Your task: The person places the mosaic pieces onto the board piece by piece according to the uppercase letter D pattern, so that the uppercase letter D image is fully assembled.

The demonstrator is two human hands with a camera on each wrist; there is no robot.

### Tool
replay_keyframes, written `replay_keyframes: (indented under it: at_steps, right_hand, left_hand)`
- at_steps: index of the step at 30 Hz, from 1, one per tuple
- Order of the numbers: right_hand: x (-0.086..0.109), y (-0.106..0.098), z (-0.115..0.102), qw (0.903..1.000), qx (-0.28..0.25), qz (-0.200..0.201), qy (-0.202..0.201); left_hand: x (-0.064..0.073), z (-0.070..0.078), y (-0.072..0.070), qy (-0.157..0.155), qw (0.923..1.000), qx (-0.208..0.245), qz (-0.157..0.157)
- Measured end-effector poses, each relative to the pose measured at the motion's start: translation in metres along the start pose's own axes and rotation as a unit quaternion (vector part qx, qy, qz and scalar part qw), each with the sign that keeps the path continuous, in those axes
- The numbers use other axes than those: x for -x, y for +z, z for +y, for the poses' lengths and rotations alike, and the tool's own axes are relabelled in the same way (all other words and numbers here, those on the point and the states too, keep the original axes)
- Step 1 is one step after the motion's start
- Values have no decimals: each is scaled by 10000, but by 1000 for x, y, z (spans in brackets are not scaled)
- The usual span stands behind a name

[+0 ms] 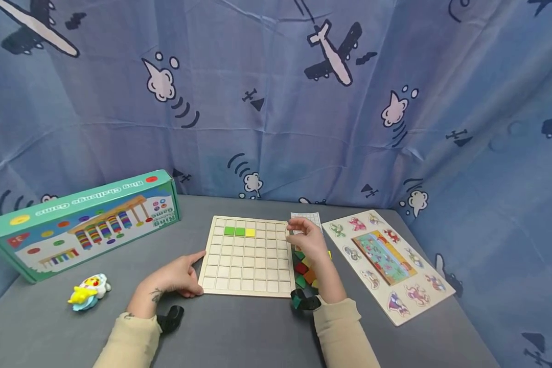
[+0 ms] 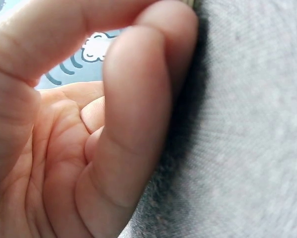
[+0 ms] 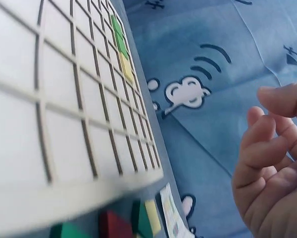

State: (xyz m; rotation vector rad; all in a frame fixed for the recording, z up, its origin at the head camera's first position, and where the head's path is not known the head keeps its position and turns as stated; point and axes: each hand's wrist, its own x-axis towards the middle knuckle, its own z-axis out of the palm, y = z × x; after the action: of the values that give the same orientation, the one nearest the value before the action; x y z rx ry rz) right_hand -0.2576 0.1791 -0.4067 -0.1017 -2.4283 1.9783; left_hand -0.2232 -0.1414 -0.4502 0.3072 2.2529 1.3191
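A flat wooden grid board [image 1: 247, 263] lies on the grey bench [image 1: 239, 332], in front of the person and between the 2 hands. The left hand [image 1: 180, 274] touches the board's left side, its index finger and thumb set apart along that edge, the thumb near the close corner. The right hand [image 1: 309, 240] is raised at the board's right edge, its fingers released and loosely bent, with a gap between thumb and index finger. On the board, 2 green tiles [image 1: 230, 231] and 1 yellow tile [image 1: 250, 233] sit side by side in 1 row near the far edge, the yellow on the right.

Just right of the board is a pile of coloured blocks [image 1: 301, 268], partly hidden by the right forearm, with a printed sheet [image 1: 307, 215] beyond. Farther right lies an animal puzzle board [image 1: 365, 263]. To the left stand a green box [image 1: 87, 225] and a small toy [image 1: 90, 292]. A blue curtain [image 1: 267, 112] hangs behind.
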Motion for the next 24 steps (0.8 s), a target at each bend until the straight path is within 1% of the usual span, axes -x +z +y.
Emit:
replay_keyframes:
  at_steps: [5,11,15,17,19,21,24]
  right_hand:
    - [13,-16,6,10000,57,60,52]
    - [26,-33,14,9995,287,-59,70]
    - [31,-42,18,9986,412,-267,175]
    - [32,-47,20,9969,578,-495,222]
    - [32,-52,23,9917,894,-907,192]
    - [33,-56,26,9823,1277,-1368,86]
    - [33,-59,30,9641,1805,-1943,-104]
  left_hand:
    - [0,-1,0,3,10000,52,-45]
    - [1,1,-1,-4,9999,53,-93]
    - [1,1,0,-26,10000,6,-70]
    - [1,1,0,-58,10000,4,-50]
    - [1,1,0,-72,10000,3,-35]
    - [1,1,0,-80,10000,32,-36]
    - [1,2,1,-86,9999,57,-25]
